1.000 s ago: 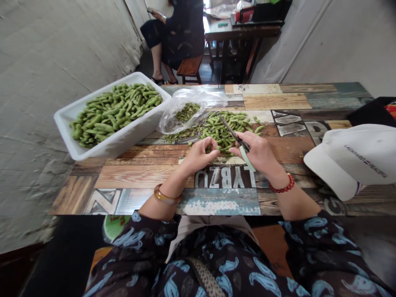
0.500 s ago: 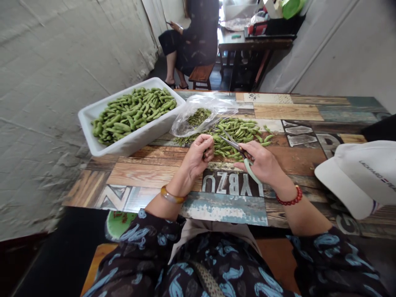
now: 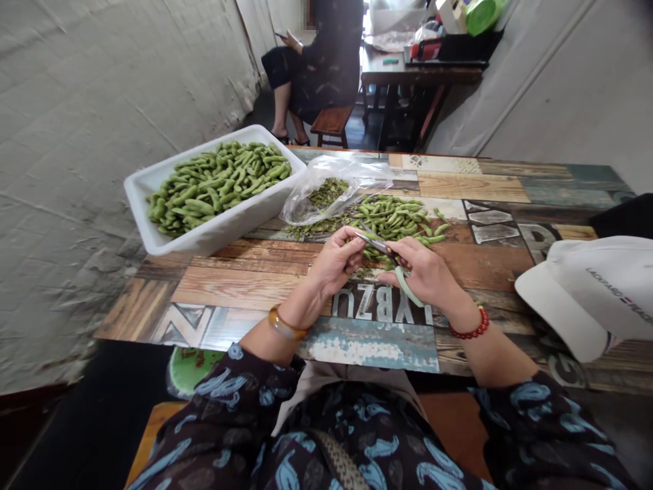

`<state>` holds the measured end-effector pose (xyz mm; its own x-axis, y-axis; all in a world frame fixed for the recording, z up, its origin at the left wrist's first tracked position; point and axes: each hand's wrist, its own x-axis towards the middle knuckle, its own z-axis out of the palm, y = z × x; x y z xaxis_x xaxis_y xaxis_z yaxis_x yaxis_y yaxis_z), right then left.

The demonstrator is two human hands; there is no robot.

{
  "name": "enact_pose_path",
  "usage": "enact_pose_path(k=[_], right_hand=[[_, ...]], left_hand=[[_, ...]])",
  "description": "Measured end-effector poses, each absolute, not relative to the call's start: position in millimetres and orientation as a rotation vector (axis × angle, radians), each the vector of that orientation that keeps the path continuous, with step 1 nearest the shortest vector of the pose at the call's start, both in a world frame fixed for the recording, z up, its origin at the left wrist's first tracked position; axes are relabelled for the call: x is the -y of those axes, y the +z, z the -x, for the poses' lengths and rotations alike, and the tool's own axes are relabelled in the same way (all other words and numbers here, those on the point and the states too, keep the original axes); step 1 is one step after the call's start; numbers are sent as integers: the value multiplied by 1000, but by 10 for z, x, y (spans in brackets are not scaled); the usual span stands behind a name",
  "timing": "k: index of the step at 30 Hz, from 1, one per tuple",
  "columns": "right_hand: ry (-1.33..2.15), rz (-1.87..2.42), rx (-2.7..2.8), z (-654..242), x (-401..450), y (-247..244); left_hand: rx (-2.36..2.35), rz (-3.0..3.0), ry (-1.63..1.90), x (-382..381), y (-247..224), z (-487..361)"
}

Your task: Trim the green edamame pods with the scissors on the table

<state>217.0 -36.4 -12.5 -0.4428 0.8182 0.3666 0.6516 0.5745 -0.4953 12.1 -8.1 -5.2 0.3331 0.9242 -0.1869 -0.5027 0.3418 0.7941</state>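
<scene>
My left hand (image 3: 337,260) is closed in a pinch on a green soybean pod (image 3: 368,235), mostly hidden by the fingers. My right hand (image 3: 427,271) grips a pair of scissors (image 3: 408,287) with pale green handles. Their metal blades point left and meet the pod at my left fingertips. Just beyond both hands lies a loose heap of soybean pods (image 3: 395,214) on the table. To its left is a clear plastic bag (image 3: 300,201) with small green trimmings (image 3: 328,193) in it.
A white tub (image 3: 224,228) full of pods stands at the left of the patterned table (image 3: 229,286). A white cap (image 3: 576,292) lies at the right. Behind the table a person (image 3: 326,68) sits on a wooden stool (image 3: 331,121), near another table (image 3: 377,64) with items.
The scissors have moved left and my left hand slightly right, so the blades now reach my left fingertips. The blades look closer together than before. A pod now shows at the left fingers.
</scene>
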Motion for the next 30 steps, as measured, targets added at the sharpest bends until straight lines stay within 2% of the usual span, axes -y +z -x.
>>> enact_pose_path(k=[22, 30], right_hand=[[396, 1138, 2162, -2197, 347, -133], [347, 1135, 2190, -2192, 360, -114]], left_hand=[[-753, -796, 962, 116, -20, -147], [-725, -715, 1051, 12, 22, -43]])
